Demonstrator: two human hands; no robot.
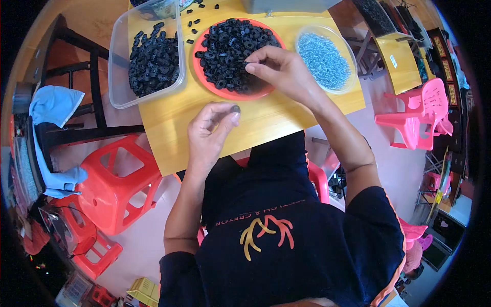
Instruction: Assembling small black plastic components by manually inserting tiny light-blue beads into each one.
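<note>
Near the table's front edge, my left hand (209, 134) pinches a small dark round part (235, 109) between thumb and fingertips. My right hand (281, 71) is over the right side of a red round tray (197, 65). Its thumb and forefinger close together on a small black part (247, 64). A heap of small black plastic parts (230, 51) fills the tray. To the left, a clear plastic bin (120, 77) holds more black pieces (153, 64). On the right stands a clear round tub (353, 77) full of small bluish transparent pieces (322, 57).
Several loose black parts (191, 41) lie on the yellow table (266, 118) behind the bin. A grey box (286, 5) stands at the far edge. Red stools (117, 179) are on the left, and pink chairs (414, 115) on the right. Blue cloth (53, 110) hangs at the left.
</note>
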